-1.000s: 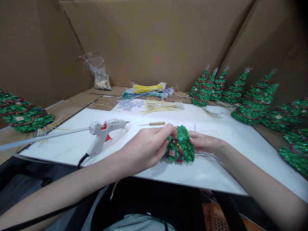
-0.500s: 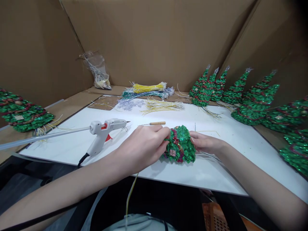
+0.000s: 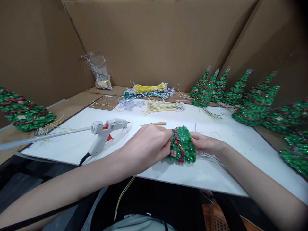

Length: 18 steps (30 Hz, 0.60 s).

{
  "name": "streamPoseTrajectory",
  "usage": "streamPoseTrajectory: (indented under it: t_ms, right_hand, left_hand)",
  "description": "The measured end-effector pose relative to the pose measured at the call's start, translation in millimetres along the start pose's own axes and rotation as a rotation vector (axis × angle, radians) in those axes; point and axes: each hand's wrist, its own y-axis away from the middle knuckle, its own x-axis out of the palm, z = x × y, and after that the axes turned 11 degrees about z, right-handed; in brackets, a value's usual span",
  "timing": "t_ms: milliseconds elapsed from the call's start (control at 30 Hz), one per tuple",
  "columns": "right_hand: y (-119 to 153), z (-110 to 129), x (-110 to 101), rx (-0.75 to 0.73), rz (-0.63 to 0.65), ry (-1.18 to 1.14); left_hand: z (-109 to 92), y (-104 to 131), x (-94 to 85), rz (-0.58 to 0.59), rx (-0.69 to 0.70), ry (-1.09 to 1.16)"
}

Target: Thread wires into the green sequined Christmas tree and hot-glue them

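A small tinsel Christmas tree, green with a red garland and a pink gift-shaped piece, lies tilted over the white board, its wider end to the right. My left hand is closed at the tree's narrower left end, its fingertips mostly hidden. Under that hand, yellow and white wires hang past the board's front edge. Fingers of my right hand grip the tree's wide end, with thin wires trailing beneath the palm. Beyond my left hand rests a wooden-handled tool with a thin metal shaft.
A white glue gun with a long glue stick stands at left on the white board. Wire bundles and clear pieces lie behind. Finished-looking trees line the right; another tree is at left. Cardboard walls enclose the space.
My left hand has shifted slightly at the tree's narrow end, covering more of it. The hanging wires have swung left. My right hand keeps its grip on the tree.
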Motion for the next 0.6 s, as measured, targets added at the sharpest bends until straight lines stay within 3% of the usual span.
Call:
streamPoseTrajectory:
  t_ms: [367,600]
  right_hand:
    - [-1,-6,-2,-0.068,0.034,-0.044]
    - [-1,-6,-1,-0.04,0.047,-0.078]
  left_hand:
    - [-1,-4,-10.2,0.163,-0.077,0.105]
    - [0,-8,-13.1,0.183,-0.051,0.076]
